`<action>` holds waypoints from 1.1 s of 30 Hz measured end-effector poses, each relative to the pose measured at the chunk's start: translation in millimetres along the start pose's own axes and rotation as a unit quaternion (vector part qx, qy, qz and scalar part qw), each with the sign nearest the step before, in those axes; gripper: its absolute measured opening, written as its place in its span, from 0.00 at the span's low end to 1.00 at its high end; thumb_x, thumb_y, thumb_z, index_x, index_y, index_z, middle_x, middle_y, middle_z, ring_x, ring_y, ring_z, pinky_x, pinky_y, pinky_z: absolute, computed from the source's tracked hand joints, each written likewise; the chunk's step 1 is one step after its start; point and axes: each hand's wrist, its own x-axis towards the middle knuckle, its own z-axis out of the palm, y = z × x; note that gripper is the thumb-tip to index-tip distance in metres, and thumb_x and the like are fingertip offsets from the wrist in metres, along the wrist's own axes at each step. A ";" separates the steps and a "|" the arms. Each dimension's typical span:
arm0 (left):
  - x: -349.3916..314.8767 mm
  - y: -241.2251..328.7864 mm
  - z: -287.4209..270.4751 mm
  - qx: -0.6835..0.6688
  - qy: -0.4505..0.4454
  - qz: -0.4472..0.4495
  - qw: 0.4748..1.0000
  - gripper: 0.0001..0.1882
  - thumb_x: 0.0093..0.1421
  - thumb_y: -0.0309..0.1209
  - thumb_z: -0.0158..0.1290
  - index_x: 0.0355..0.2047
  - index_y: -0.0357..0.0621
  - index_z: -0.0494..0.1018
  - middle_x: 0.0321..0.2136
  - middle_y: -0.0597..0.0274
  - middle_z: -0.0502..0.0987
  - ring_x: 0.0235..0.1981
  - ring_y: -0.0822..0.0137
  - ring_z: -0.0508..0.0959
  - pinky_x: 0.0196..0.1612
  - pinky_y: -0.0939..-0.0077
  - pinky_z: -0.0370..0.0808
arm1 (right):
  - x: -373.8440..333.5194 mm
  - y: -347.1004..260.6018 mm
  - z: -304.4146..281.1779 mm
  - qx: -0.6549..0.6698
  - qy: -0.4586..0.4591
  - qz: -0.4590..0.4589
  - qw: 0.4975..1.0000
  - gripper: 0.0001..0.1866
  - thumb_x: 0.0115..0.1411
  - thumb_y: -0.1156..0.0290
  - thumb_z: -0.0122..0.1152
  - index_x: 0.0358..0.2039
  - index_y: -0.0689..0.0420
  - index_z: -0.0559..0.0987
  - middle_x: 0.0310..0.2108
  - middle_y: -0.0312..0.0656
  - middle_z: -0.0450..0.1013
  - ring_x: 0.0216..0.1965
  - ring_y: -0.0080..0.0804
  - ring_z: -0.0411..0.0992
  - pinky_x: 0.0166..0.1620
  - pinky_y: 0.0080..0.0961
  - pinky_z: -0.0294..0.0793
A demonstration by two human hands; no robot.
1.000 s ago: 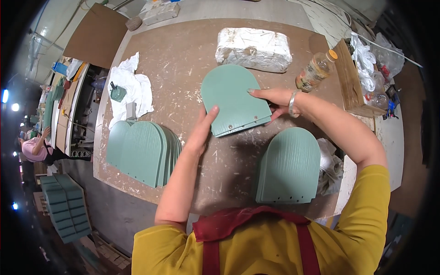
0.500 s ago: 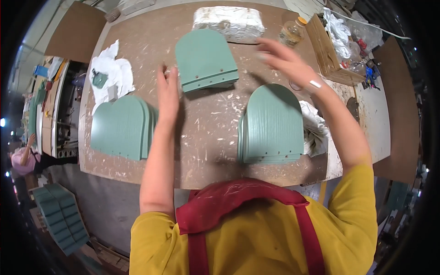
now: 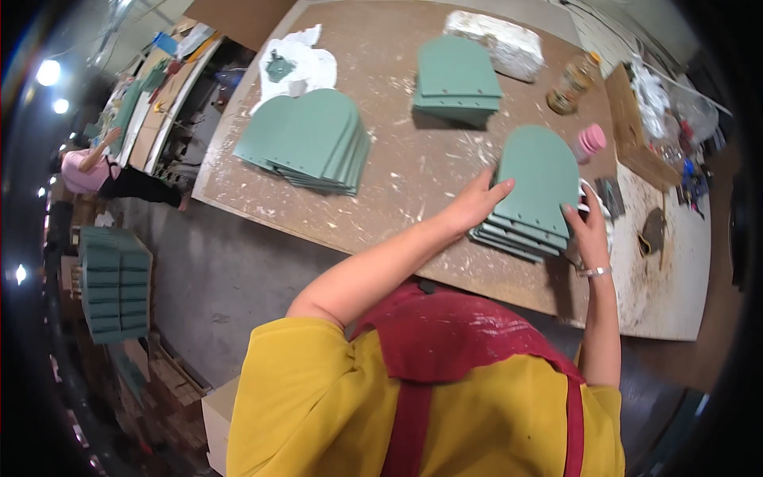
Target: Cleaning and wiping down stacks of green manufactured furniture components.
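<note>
A stack of green arched panels with small holes along its straight edge lies at the right of the table. My left hand grips its left side, thumb on the top panel. On the opposite side my right hand holds the edge, some fingers hidden behind it. Whether they grip one panel or several, I cannot tell. Farther off lies another stack of green arched panels. A fanned stack of heart-like green panels is at the left.
Beyond the stacks are a white wrapped block, a bottle with an orange cap and a pink-capped bottle. A wooden box stands at the right. White cloth lies far left. A co-worker stands at another bench.
Both hands have come from around the far stack to the right-hand stack and closed on its sides. The view has turned and shifted; the pink-capped bottle now shows.
</note>
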 end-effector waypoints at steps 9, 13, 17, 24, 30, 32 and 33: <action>19.0 -19.6 -3.3 0.256 0.105 0.205 0.939 0.26 0.60 0.37 0.48 0.52 0.29 0.62 0.52 0.38 0.66 0.54 0.45 0.66 0.57 0.59 0.60 | 1.5 -16.7 5.4 -0.076 0.017 -0.043 0.996 0.24 0.54 0.58 0.61 0.43 0.66 0.75 0.34 0.49 0.72 0.36 0.35 0.69 0.43 0.27 0.67; 16.5 -7.7 0.8 0.292 0.085 0.158 0.939 0.30 0.58 0.38 0.50 0.55 0.29 0.60 0.57 0.38 0.61 0.58 0.43 0.61 0.61 0.59 0.57 | -3.2 -12.3 5.1 -0.028 0.039 -0.041 0.998 0.23 0.54 0.59 0.61 0.44 0.64 0.76 0.32 0.46 0.71 0.33 0.31 0.67 0.41 0.26 0.66; 18.5 -10.0 -5.9 0.354 0.109 0.160 0.915 0.32 0.58 0.39 0.50 0.58 0.31 0.58 0.60 0.39 0.57 0.61 0.43 0.57 0.63 0.59 0.54 | -1.8 -10.4 9.4 -0.023 0.041 -0.066 0.997 0.22 0.56 0.62 0.60 0.46 0.65 0.74 0.35 0.46 0.72 0.35 0.30 0.68 0.41 0.25 0.67; 0.2 0.4 13.1 0.302 0.181 0.248 0.903 0.30 0.60 0.37 0.50 0.58 0.32 0.58 0.58 0.36 0.59 0.60 0.45 0.59 0.62 0.61 0.55 | -23.0 -46.8 5.3 0.081 0.061 -0.046 0.994 0.20 0.58 0.72 0.58 0.50 0.64 0.69 0.35 0.37 0.73 0.34 0.20 0.70 0.39 0.18 0.70; -51.5 76.9 -90.4 0.148 0.123 0.162 0.968 0.29 0.62 0.36 0.49 0.60 0.35 0.56 0.42 0.55 0.72 0.44 0.69 0.71 0.49 0.75 0.68 | -20.7 -123.9 82.6 0.267 -0.024 0.004 0.963 0.25 0.59 0.74 0.57 0.55 0.63 0.61 0.43 0.39 0.69 0.42 0.21 0.67 0.46 0.18 0.65; -75.4 97.8 -148.7 0.099 0.117 0.111 0.982 0.29 0.64 0.42 0.45 0.60 0.39 0.56 0.36 0.61 0.72 0.37 0.72 0.71 0.42 0.76 0.71 | -9.2 -134.1 124.7 0.356 -0.033 0.058 0.932 0.23 0.59 0.73 0.57 0.53 0.64 0.63 0.42 0.40 0.70 0.44 0.23 0.68 0.47 0.21 0.67; -82.5 100.0 -191.6 0.212 0.146 0.168 0.952 0.29 0.64 0.46 0.43 0.59 0.39 0.60 0.39 0.58 0.74 0.39 0.70 0.73 0.43 0.75 0.71 | -2.8 -142.4 144.1 0.395 -0.088 0.074 0.912 0.23 0.59 0.73 0.57 0.53 0.64 0.64 0.41 0.40 0.71 0.43 0.24 0.69 0.47 0.22 0.67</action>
